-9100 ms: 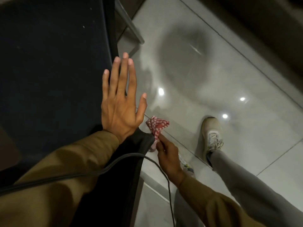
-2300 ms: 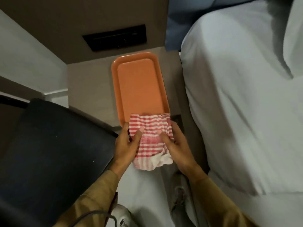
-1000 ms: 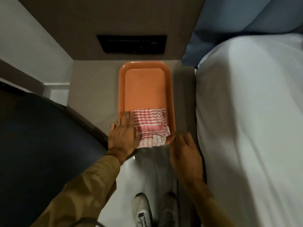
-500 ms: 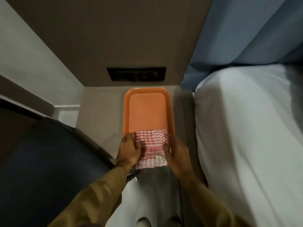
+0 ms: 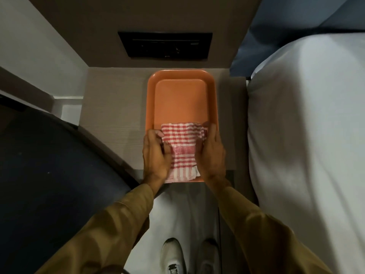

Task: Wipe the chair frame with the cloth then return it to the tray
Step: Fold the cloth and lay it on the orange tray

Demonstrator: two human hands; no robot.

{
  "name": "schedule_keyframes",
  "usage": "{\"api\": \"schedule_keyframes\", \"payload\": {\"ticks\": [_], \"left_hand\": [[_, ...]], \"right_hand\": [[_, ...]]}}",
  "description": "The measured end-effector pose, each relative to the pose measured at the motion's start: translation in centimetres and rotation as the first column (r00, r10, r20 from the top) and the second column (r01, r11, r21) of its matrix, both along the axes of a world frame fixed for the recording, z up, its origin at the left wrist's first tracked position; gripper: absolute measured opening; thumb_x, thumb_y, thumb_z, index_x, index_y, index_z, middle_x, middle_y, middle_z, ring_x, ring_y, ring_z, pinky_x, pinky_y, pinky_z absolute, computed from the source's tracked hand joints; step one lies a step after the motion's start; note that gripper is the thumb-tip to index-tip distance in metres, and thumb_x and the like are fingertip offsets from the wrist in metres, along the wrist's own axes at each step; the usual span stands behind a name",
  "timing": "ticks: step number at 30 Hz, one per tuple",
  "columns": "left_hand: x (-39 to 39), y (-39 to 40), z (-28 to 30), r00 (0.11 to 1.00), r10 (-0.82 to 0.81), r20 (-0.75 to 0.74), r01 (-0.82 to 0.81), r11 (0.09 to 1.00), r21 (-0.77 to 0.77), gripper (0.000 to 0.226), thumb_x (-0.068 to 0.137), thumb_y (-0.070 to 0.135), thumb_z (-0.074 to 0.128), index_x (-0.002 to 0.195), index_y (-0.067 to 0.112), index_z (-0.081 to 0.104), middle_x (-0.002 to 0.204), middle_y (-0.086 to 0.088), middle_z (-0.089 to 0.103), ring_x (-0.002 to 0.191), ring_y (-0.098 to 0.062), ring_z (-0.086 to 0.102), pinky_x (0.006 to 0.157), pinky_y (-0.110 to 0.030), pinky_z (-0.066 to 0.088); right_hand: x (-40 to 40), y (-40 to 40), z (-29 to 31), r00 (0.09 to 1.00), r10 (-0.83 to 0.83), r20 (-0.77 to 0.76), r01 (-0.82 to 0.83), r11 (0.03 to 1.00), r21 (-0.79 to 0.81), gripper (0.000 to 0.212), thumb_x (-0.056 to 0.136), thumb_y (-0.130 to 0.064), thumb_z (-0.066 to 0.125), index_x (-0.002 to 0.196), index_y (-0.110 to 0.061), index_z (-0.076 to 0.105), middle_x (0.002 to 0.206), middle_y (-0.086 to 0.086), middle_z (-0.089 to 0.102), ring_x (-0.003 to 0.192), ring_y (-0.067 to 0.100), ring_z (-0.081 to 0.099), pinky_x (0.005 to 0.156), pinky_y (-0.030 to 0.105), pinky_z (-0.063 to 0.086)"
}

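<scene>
A red-and-white checked cloth lies folded on the near end of an orange tray, which sits on a small bedside table. My left hand presses on the cloth's left edge, fingers curled onto it. My right hand rests against the cloth's right edge, fingers along the tray rim. The dark chair stands to the left, its frame edge running diagonally beside the table.
A bed with a white sheet fills the right side. A black wall panel sits above the table. My shoes stand on the pale floor in the narrow gap between chair and bed.
The cloth went from the chair frame to the tray. Over the last second my right hand came back onto the cloth, and both hands now flank it on the tray.
</scene>
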State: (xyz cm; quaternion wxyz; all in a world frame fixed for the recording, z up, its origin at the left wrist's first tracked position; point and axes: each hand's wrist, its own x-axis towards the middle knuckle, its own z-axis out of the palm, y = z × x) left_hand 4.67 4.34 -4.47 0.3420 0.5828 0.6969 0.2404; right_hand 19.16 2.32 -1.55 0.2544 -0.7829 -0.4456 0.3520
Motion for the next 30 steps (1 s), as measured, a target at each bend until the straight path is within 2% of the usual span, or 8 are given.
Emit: {"api": "schedule_keyframes", "payload": {"ticks": [3,8,12,14,16,18,23,30], "left_hand": [[0.0,0.8,-0.2,0.998,-0.032,-0.052,0.033,0.999,0.026,0.016,0.109,0.003,0.05,0.123,0.005,0.057,0.128,-0.005,0.051,0.098,0.007,0.055,0.083,0.011,0.04],[0.0,0.6,-0.4,0.979,-0.167,-0.114,0.153,0.981,-0.123,0.035,0.108,0.007,0.053,0.141,0.006,0.063,0.147,-0.02,0.053,0.134,-0.033,0.055,0.11,-0.035,0.048],[0.4,-0.1,0.3,0.961,-0.255,-0.105,0.217,0.933,-0.286,0.059,0.113,0.054,0.04,0.167,0.036,0.025,0.164,-0.007,0.047,0.133,-0.03,0.063,0.098,-0.04,0.059],[0.2,-0.4,0.5,0.852,-0.481,-0.205,0.363,0.826,-0.432,0.083,0.112,0.052,0.045,0.174,0.033,-0.006,0.182,-0.013,0.005,0.153,-0.035,0.046,0.118,-0.048,0.052],[-0.2,-0.2,0.0,0.77,-0.559,-0.306,0.382,0.789,-0.48,0.098,0.111,0.046,0.051,0.17,0.024,-0.024,0.179,-0.011,-0.029,0.157,-0.036,0.04,0.124,-0.047,0.047],[-0.3,0.0,0.3,0.721,-0.602,-0.344,0.412,0.771,-0.485,0.1,0.111,0.045,0.052,0.169,0.022,-0.026,0.176,-0.01,-0.036,0.147,-0.036,0.051,0.118,-0.046,0.052],[-0.1,1.0,0.7,0.576,-0.656,-0.487,0.422,0.749,-0.511,0.104,0.107,0.059,0.047,0.171,0.018,-0.025,0.178,-0.009,-0.034,0.133,-0.037,0.06,0.103,-0.045,0.056],[0.0,2.3,1.3,0.426,-0.778,-0.461,0.417,0.621,-0.663,0.135,0.09,0.082,0.058,0.168,0.017,-0.031,0.176,-0.012,-0.037,0.161,-0.038,0.035,0.122,-0.051,0.042]], "right_hand": [[0.4,0.0,-1.1,0.999,0.03,0.02,-0.029,0.999,-0.039,0.132,0.064,-0.105,-0.007,0.164,-0.025,0.027,0.17,0.004,0.04,0.146,0.03,0.058,0.12,0.056,0.052],[0.9,-1.0,-2.6,0.965,0.235,0.114,-0.217,0.965,-0.15,0.073,0.106,-0.064,0.031,0.168,-0.027,0.022,0.176,0.002,0.024,0.159,0.03,0.041,0.123,0.055,0.048],[1.4,-2.7,-2.7,0.863,0.463,0.201,-0.414,0.878,-0.242,0.106,0.081,-0.083,-0.004,0.171,-0.027,-0.007,0.182,-0.004,-0.013,0.169,0.03,0.012,0.127,0.052,0.041],[1.7,-2.9,-3.1,0.837,0.507,0.207,-0.453,0.853,-0.259,0.099,0.089,-0.082,0.01,0.168,-0.028,-0.015,0.181,-0.003,-0.017,0.168,0.031,0.014,0.128,0.052,0.042],[1.7,-2.8,-3.6,0.811,0.525,0.26,-0.463,0.846,-0.265,0.101,0.1,-0.069,0.045,0.167,-0.027,-0.017,0.181,-0.001,-0.018,0.166,0.035,0.019,0.127,0.054,0.044],[1.5,-2.6,-4.0,0.782,0.539,0.313,-0.478,0.841,-0.256,0.11,0.095,-0.069,0.057,0.17,-0.027,-0.012,0.182,0.001,-0.014,0.165,0.04,0.023,0.123,0.056,0.047],[1.4,-2.2,-4.8,0.672,0.628,0.393,-0.496,0.775,-0.391,0.108,0.096,-0.069,0.058,0.171,-0.028,-0.009,0.183,-0.003,-0.009,0.168,0.04,0.014,0.121,0.06,0.049],[3.1,-1.8,-3.8,0.567,0.643,0.515,-0.511,0.765,-0.392,0.094,0.099,-0.074,0.037,0.172,-0.027,0.001,0.183,0.001,0.008,0.165,0.038,0.024,0.132,0.063,0.019]]}}
